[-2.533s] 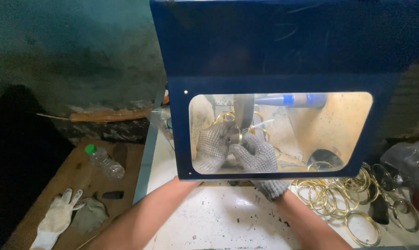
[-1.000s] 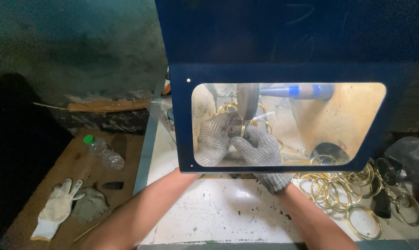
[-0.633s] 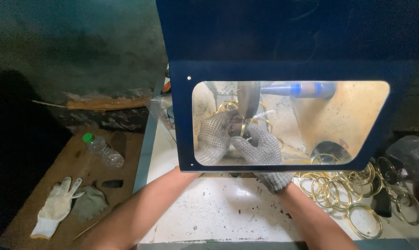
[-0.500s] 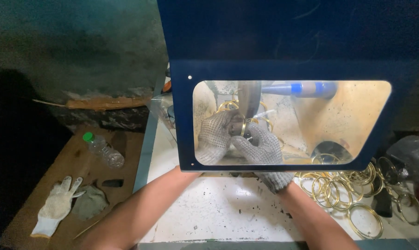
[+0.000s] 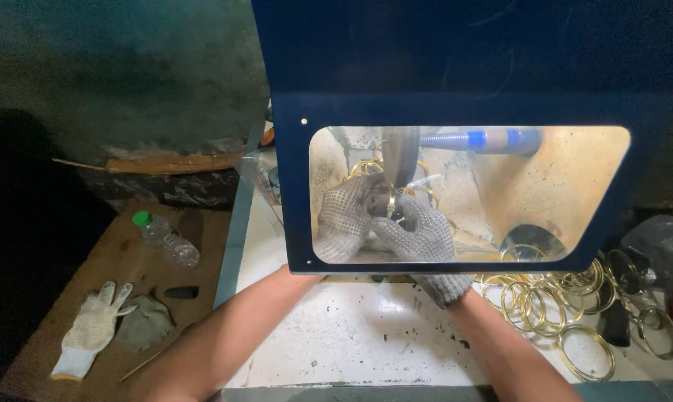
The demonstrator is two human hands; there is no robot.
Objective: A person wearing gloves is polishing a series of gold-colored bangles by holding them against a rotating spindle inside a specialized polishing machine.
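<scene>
Behind the blue guard's window (image 5: 455,112), centre frame, both gloved hands, left hand (image 5: 344,219) and right hand (image 5: 418,234), grip closed on a brass ring (image 5: 390,202) at the polishing wheel (image 5: 400,152); judged best pressed lightly, fingertips clear of the wheel.

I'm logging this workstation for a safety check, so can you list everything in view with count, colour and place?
Shield: one, dark blue with a clear window, over the bench.
Wheel: one, grey, behind the window.
Shaft: one, blue, right of the wheel.
Ring: one, brass, pinched against the wheel.
Loose rings: many, brass, bench right.
Bench: one, white, speckled.
Bottle: one, clear, green cap, wooden board left.
Spare glove: one, white, lower left.
Left hand: grey knit glove, on ring.
Right hand: grey knit glove, on ring.
</scene>
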